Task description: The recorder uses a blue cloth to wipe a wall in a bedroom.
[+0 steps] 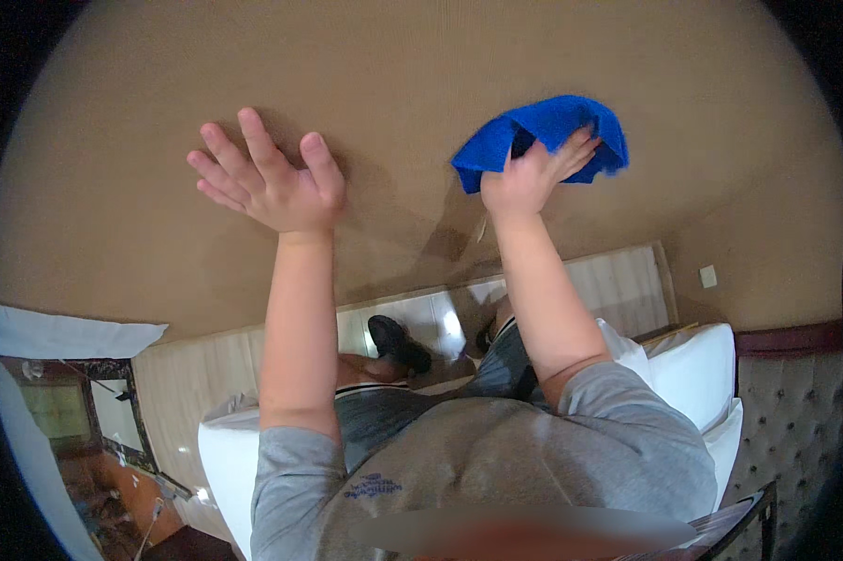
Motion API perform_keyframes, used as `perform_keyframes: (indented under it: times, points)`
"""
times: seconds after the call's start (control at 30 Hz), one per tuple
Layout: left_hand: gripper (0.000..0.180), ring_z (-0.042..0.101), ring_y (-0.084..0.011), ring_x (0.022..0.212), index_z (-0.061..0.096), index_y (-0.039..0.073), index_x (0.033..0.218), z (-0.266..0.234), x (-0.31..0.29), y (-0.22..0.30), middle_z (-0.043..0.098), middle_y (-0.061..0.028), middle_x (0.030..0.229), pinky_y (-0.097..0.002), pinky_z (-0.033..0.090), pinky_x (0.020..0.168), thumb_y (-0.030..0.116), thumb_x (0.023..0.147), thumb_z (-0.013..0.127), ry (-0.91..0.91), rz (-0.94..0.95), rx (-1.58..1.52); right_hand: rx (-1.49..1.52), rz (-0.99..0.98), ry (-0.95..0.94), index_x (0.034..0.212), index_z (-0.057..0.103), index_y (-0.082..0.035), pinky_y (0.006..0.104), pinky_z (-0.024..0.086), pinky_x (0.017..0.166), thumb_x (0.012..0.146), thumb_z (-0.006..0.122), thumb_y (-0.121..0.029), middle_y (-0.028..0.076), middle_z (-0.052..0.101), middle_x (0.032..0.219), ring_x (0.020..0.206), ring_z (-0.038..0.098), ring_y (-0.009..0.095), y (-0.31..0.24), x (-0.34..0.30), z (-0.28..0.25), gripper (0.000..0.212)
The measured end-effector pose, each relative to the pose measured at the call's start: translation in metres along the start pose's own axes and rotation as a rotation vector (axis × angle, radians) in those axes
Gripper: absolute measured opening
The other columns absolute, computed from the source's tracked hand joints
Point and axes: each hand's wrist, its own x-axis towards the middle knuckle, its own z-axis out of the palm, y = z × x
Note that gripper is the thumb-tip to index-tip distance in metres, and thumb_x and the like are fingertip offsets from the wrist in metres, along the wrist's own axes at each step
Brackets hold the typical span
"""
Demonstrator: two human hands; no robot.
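Observation:
My right hand holds a bright blue cloth up against a plain brown wall. The cloth is bunched and folded around my fingers, which are partly hidden by it. To the left, my left hand is raised in front of the same wall with all its fingers spread and nothing in it. Whether its palm touches the wall, I cannot tell.
Below the wall runs a pale tiled floor, where my dark shoe shows. White bedding lies on both sides of me. A light switch plate and a tufted grey headboard are at right. A framed mirror stands at left.

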Motion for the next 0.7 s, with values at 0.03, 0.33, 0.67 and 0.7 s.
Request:
perform_keyframes:
  times: [0.03,0.33,0.67,0.7]
  points:
    - [0.066,0.01,-0.0389,0.145,0.035,0.012,0.147,0.001,0.0,0.001,0.02,-0.016,0.156,-0.0558,0.005,0.113,0.05,0.093,0.043,0.005,-0.003,0.007,0.047,0.049,0.056,0.125,0.047,0.01,0.0769,0.005,0.101,0.078,0.063,-0.037,0.039,0.014,0.146,0.134,0.008,0.062,0.0,0.002,-0.002,0.068]
    - [0.067,0.007,-0.0397,0.145,0.035,0.014,0.147,0.005,-0.001,-0.001,0.017,-0.0156,0.157,-0.0565,0.004,0.113,0.052,0.092,0.043,0.007,-0.01,-0.006,0.231,-0.088,-0.703,0.101,0.07,-0.026,0.0664,0.037,0.085,0.076,0.061,-0.051,0.01,0.064,0.101,0.096,0.059,0.041,-0.08,-0.059,-0.01,0.036]
    - [0.066,0.017,-0.0426,0.141,0.036,0.011,0.146,0.001,0.004,0.0,0.022,-0.0168,0.155,-0.056,0.014,0.111,0.051,0.094,0.042,0.053,0.037,0.038,0.136,0.014,-0.05,0.103,0.056,0.004,0.0809,0.004,0.097,0.08,0.059,-0.037,0.038,0.01,0.148,0.132,0.004,0.065,-0.003,-0.071,0.016,0.047]
    - [0.066,0.017,-0.0426,0.141,0.036,0.011,0.146,0.001,0.003,-0.001,0.022,-0.0168,0.155,-0.056,0.014,0.111,0.051,0.094,0.042,0.046,0.035,0.045,0.152,0.032,-0.136,0.099,0.055,0.004,0.0815,0.0,0.096,0.081,0.058,-0.034,0.036,0.002,0.15,0.133,-0.006,0.065,-0.016,-0.073,0.017,0.042]
